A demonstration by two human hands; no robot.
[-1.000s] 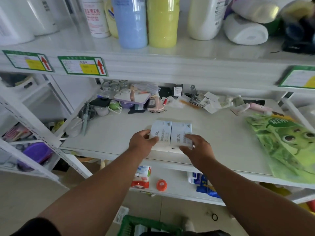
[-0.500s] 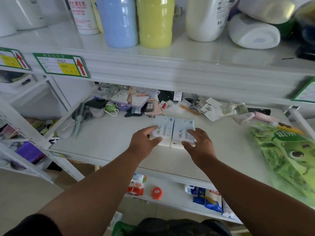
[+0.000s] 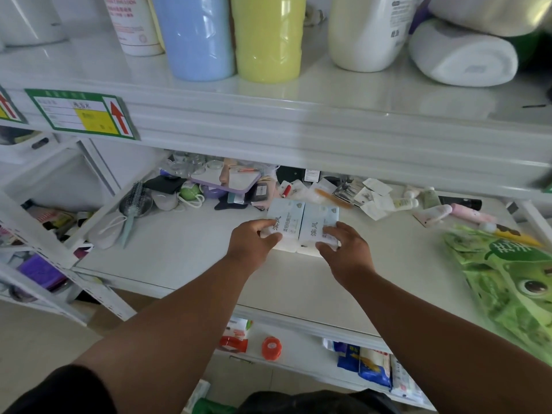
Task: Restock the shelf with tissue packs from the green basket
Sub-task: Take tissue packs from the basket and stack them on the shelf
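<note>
Both hands are gripping tissue packs [image 3: 301, 222] on the white metal shelf [image 3: 185, 252]: left hand [image 3: 254, 243] and right hand [image 3: 343, 249] each clamping one, clutter lying behind.

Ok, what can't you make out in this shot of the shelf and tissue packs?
Head view only:
- Green plastic basket: mostly cut off by the bottom edge and dark clothing.
- Two pale blue tissue packs: near ends covered by the left hand and right hand.
- Green-bordered shelf label: print too small.

shop: labelled shelves [image 3: 298, 135] of toiletries
</note>
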